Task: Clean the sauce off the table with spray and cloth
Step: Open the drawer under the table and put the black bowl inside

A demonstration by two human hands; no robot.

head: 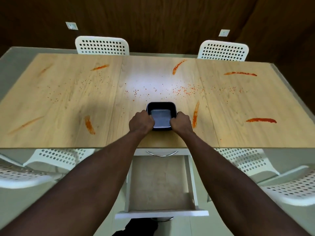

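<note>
A light wooden table (68, 103) carries several red-orange sauce streaks, among them one at the near left (89, 125), one beside the tray (195, 114) and one at the right (261, 120), plus many small specks across the middle (185, 90). A small dark square tray (161, 108) rests on the table near its front edge. My left hand (141, 122) grips the tray's left side and my right hand (181, 122) grips its right side. No spray bottle or cloth is in view.
Under the table's front edge an empty white drawer (160, 184) stands pulled out toward me. White perforated chairs stand at the far side (102, 46) (223, 51) and at the near left (56, 159) and near right (247, 160).
</note>
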